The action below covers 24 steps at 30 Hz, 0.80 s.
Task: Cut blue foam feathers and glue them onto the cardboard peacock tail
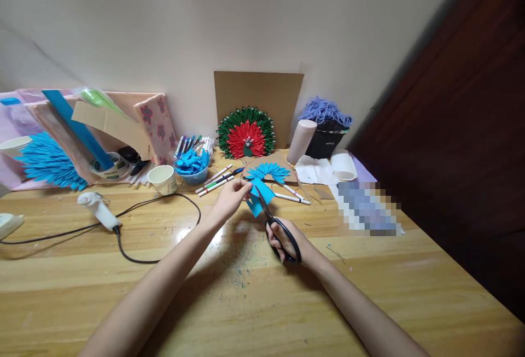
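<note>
Left hand [233,195] pinches blue paper [259,197] at its 3 o'clock, right hand [290,241] grips black scissors [275,226] cutting it, above the wooden counter [246,291] by a pale wall.

I count two hands at work: my left hand [232,195] and my right hand [287,239]. There is one pair of scissors [273,223] and one blue paper piece [259,197] between them. On the desk [246,302] I see one glue gun [98,209], one paper cup [163,179], one blue bowl [192,174] and two finished fans: one blue fan [267,171], one red-and-green fan [246,134]. The loose markers [217,179] number about five; I cannot tell exactly.
</note>
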### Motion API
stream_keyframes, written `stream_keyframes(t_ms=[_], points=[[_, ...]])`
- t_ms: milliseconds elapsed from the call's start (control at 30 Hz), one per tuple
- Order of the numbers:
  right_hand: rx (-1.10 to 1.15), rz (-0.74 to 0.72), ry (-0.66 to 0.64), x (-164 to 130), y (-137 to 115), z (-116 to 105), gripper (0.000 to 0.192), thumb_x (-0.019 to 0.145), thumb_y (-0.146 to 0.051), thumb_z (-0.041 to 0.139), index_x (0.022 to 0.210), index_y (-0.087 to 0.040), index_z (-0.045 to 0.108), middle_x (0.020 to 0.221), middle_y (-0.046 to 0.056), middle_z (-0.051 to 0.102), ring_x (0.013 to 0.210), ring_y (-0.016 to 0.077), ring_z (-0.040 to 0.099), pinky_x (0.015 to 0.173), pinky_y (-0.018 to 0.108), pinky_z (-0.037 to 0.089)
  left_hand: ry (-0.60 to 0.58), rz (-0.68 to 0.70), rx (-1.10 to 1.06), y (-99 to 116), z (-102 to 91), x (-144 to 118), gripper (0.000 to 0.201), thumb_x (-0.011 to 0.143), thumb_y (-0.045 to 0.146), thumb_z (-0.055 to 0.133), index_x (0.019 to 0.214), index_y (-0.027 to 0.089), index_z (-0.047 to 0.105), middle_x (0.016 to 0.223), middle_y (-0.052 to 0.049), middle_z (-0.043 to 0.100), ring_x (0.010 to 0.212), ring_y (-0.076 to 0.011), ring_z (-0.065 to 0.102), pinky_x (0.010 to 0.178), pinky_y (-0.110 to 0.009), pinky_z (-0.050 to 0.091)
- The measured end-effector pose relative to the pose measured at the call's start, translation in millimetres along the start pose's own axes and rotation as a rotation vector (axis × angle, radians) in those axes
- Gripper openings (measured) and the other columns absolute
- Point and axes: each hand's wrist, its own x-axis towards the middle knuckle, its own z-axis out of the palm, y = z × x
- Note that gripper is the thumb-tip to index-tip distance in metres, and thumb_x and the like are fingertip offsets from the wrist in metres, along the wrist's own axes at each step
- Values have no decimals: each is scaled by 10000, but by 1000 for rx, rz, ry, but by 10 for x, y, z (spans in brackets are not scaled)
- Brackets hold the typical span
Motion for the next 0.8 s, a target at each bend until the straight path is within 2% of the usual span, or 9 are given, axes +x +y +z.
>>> stream_keyframes(t_ms=[133,267,467,800], points=[[69,-23,-65,-7,32,-6,699,547,-857,332,665,-173,416,433,-102,347,275,30,350,281,149,305,-44,48,63,-20,11,-10,235,722,359,565,643,141,529,589,20,516,553,-96,482,558,-222,378],[53,-8,-35,-32,-26,14,697,530,-860,352,665,-178,409,443,-100,354,285,30,341,292,157,309,-92,61,99,9,22,-35,263,732,369,549,601,148,492,547,31,473,525,-89,441,531,-217,348],[-18,7,29,-29,-48,24,642,554,-816,435,684,-188,396,453,-104,348,278,39,357,277,162,297,-98,60,121,47,6,-35,267,722,369,545,585,149,483,555,28,473,533,-91,438,541,-221,342],[45,14,-22,-50,-35,46,730,511,-876,315,674,-172,416,443,-96,365,282,32,360,296,158,307,-197,86,105,42,4,-27,212,725,343,529,644,149,504,556,39,465,544,-90,434,559,-219,337]])
